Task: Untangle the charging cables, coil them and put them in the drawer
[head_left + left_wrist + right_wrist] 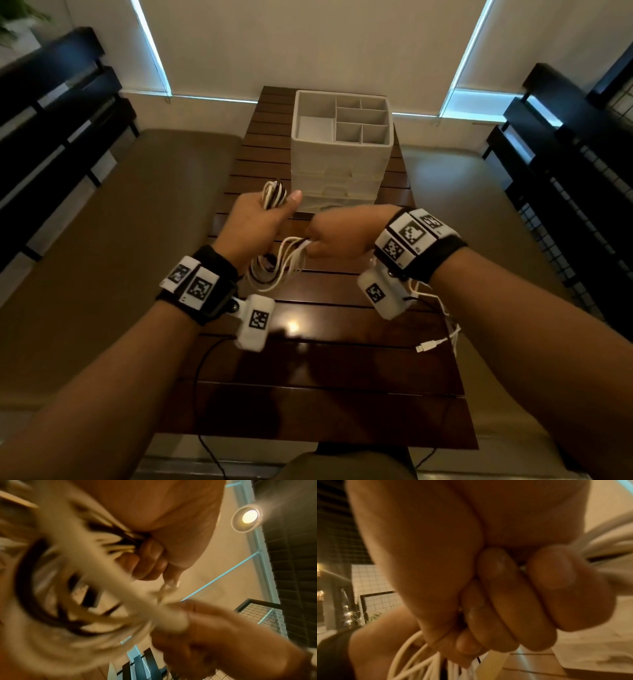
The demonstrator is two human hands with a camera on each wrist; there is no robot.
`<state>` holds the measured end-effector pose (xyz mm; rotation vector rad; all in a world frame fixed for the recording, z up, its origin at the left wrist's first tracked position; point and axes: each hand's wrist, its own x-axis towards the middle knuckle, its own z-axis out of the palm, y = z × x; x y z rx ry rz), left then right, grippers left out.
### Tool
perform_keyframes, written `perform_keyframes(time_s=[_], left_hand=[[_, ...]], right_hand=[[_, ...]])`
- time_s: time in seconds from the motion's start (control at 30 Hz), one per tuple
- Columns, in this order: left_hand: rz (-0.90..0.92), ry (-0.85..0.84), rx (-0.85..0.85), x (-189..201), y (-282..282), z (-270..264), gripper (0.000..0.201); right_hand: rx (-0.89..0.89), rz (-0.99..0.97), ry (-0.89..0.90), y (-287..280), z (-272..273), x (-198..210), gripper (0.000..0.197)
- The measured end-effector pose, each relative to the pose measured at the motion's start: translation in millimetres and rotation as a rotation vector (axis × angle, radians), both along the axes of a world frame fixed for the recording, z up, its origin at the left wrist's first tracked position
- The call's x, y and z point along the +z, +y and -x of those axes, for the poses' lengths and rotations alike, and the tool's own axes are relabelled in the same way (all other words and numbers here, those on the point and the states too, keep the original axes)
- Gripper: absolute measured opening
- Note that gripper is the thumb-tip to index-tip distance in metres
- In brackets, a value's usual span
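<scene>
A coil of white and black charging cables (274,263) hangs above the wooden table (325,404). My left hand (255,226) grips the coil in a fist, with loops sticking out above the thumb (274,193). My right hand (337,238) grips the white strands (607,545) at the coil's right side, fingers (505,595) curled tight. The left wrist view shows the blurred coil (77,588) close up, with both fists on it. A white cable end with a USB plug (426,346) trails on the table at the right.
A white drawer unit (342,164) with an open divided top tray stands at the table's far end, just past my hands. Thin black wires (202,373) run from the wrist cameras over the near table edge. Dark benches flank both sides.
</scene>
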<state>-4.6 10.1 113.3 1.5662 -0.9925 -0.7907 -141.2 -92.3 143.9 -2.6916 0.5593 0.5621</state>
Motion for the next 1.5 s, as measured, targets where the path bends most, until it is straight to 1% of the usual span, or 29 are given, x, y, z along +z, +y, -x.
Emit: perform_keyframes(time_s=[0.07, 0.13, 0.17, 0.2, 0.27, 0.33, 0.4, 0.5, 0.57, 0.67, 0.73, 0.83, 0.9, 0.93, 1.0, 1.03, 1.1, 1.13, 1.23, 1.33, 1.43, 1.5], left_hand=[[0.032, 0.025, -0.007, -7.2, -0.9, 6.9, 0.05], [0.031, 0.077, -0.015, -13.3, -0.7, 6.2, 0.061], [0.033, 0.107, -0.019, -14.0, -0.1, 4.7, 0.06], [0.04, 0.123, -0.035, -13.5, 1.5, 2.7, 0.054], [0.047, 0.076, -0.103, -12.7, 2.5, -1.3, 0.046], [0.045, -0.037, -0.177, -12.0, 5.1, -4.6, 0.05], [-0.005, -0.089, -0.204, -12.7, 5.9, -5.9, 0.055], [-0.07, -0.05, -0.235, -12.6, 8.1, -8.3, 0.037], [-0.103, -0.024, -0.285, -14.1, 9.1, -12.1, 0.031], [-0.112, 0.012, -0.353, -14.5, 8.2, -13.9, 0.016], [-0.045, 0.043, -0.329, -10.1, 7.8, -11.3, 0.008], [0.069, 0.082, -0.252, -6.8, 8.0, -13.7, 0.02], [0.108, 0.087, -0.2, -8.1, 8.1, -19.6, 0.022], [0.116, 0.104, -0.184, -9.8, 7.8, -21.4, 0.024], [0.118, 0.176, -0.165, -12.2, 7.4, -21.5, 0.026], [0.119, 0.225, -0.167, -13.0, 7.3, -20.4, 0.021], [0.115, 0.303, -0.187, -13.8, 6.7, -18.3, 0.008], [0.117, 0.34, -0.205, -14.6, 6.4, -18.4, 0.008], [0.102, 0.458, -0.266, -18.5, 6.3, -18.4, 0.016], [0.091, 0.531, -0.235, -20.6, 7.5, -15.1, 0.021], [0.067, 0.539, -0.187, -20.6, 6.8, -11.0, 0.03], [0.049, 0.515, -0.161, -20.3, 6.1, -9.9, 0.028]], right_hand=[[0.051, 0.024, -0.049, 1.5, -13.5, 7.4, 0.024], [0.057, 0.03, -0.095, 0.6, -21.4, 10.6, 0.023], [0.038, 0.015, -0.112, -1.2, -22.7, 10.2, 0.025], [0.019, -0.002, -0.119, -1.8, -22.6, 10.8, 0.026], [-0.008, -0.01, -0.144, -5.6, -23.8, 9.3, 0.027], [-0.033, 0.038, -0.154, -7.2, -25.4, 9.2, 0.032], [-0.042, 0.061, -0.179, -8.5, -25.8, 8.6, 0.032], [-0.073, 0.066, -0.201, -9.0, -24.9, 7.2, 0.023], [-0.124, 0.069, -0.241, -10.9, -23.0, 10.1, 0.018], [-0.152, 0.062, -0.283, -13.1, -19.1, 12.8, 0.018], [-0.162, 0.007, -0.318, -13.2, -17.2, 10.8, 0.017], [-0.167, -0.164, -0.394, -17.9, -6.7, 8.8, 0.016], [-0.182, -0.276, -0.411, -22.6, 4.1, 9.4, 0.013], [-0.202, -0.296, -0.407, -23.8, 8.7, 8.7, 0.012], [-0.254, -0.304, -0.396, -24.9, 13.1, 2.9, 0.019], [-0.276, -0.32, -0.405, -23.8, 12.7, -1.2, 0.024], [-0.293, -0.335, -0.445, -20.0, 9.4, -7.6, 0.027], [-0.303, -0.35, -0.468, -17.7, 7.7, -10.8, 0.027], [-0.373, -0.416, -0.545, -15.4, 4.0, -21.6, 0.028], [-0.416, -0.408, -0.609, -14.5, -0.5, -24.6, 0.034], [-0.438, -0.413, -0.678, -14.4, 0.4, -21.4, 0.035], [-0.448, -0.488, -0.702, -16.4, 4.4, -20.3, 0.031]])
